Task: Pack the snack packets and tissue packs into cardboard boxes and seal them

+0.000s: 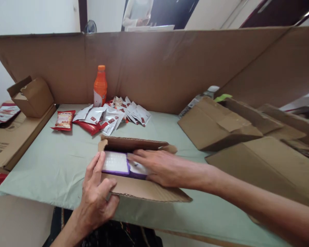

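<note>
A small brown cardboard box (146, 188) lies on the green cloth in front of me with its flaps up. Inside it, side by side, are a white-and-purple packet (115, 162) and a second similar one (139, 168), partly covered. My left hand (98, 192) grips the box's left end, fingers along the side and thumb near the front flap. Reaching in from the right, my right hand (162, 168) lies over the second packet with its fingers stretched out. It is slightly blurred, and its fingertips touch the packets' tops.
Behind the box lie silver sachets (110, 118), a red snack bag (64, 120) and an orange bottle (100, 87). Cardboard boxes (216, 120) and a clear bottle (195, 101) crowd the right. A small open box (33, 97) stands left. A cardboard wall (154, 68) borders the back; a person (137, 15) stands beyond.
</note>
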Motion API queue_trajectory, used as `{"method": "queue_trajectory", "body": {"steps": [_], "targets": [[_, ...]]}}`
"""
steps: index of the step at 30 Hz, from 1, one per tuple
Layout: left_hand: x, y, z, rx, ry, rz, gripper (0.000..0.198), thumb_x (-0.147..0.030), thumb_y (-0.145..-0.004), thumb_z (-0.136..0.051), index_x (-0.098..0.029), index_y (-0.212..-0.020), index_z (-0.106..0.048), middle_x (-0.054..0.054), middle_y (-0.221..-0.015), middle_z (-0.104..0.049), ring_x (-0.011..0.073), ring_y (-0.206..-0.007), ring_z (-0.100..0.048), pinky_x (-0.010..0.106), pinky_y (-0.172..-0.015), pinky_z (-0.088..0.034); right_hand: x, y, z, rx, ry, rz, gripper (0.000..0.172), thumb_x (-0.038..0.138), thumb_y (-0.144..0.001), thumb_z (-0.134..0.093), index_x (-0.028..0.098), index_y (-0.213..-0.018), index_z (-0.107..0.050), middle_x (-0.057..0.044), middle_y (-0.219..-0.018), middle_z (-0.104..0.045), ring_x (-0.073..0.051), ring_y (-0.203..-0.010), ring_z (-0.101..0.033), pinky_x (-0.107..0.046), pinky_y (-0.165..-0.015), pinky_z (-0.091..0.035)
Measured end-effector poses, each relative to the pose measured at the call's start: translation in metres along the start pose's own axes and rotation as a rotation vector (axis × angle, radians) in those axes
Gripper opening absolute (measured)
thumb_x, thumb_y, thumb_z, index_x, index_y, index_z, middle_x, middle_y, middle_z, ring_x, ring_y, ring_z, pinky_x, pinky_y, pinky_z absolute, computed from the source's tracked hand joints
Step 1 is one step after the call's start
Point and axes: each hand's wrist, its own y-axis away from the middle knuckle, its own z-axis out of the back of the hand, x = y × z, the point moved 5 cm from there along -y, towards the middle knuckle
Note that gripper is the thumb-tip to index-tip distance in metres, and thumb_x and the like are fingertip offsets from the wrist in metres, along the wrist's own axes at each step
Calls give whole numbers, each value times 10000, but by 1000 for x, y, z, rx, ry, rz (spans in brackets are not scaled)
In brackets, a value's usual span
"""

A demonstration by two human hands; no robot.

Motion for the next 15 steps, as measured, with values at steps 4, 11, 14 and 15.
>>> {"method": "queue_trajectory", "body": {"steps": [4,11,14,15], "targets": [[0,-2,3,11,-4,-5,257,5,-779,-541,-186,-942,-598,96,-1706,-265,375,-1516,-337,567,-1144,-435,-7,27,-4,-269,-162,73,464,161,-910,-604,200,-1372,-613,-142,-1432,-630,-283,-1235,-665,-414,-984,-589],[8,10,14,-135,67,40,578,-14,-847,-611,-199,-1390,-538,139,-1695,-261,350,-1500,-400,515,-1144,-478,-34,101,6,-844,-178,-221,209,265,-990,-599,266,-1178,-689,-69,-1270,-728,-232,-1111,-716,-369,-915,-615],[15,12,10,-110,71,65,722,-71,-878,-604,-183,-1554,-374,159,-1482,-565,281,-1379,-556,465,-1131,-503,-39,106,-14,-807,-238,-251,261,365,-1013,-572,273,-1230,-686,-57,-1192,-763,-229,-1067,-729,-345,-841,-626],[17,12,8,-85,50,73,723,-96,-892,-590,-177,-1570,-351,147,-1392,-637,262,-1326,-601,454,-1125,-509,-36,103,-20,-787,-270,-214,284,387,-1029,-538,277,-1249,-681,-53,-1180,-767,-225,-1068,-726,-350,-859,-620]]}}
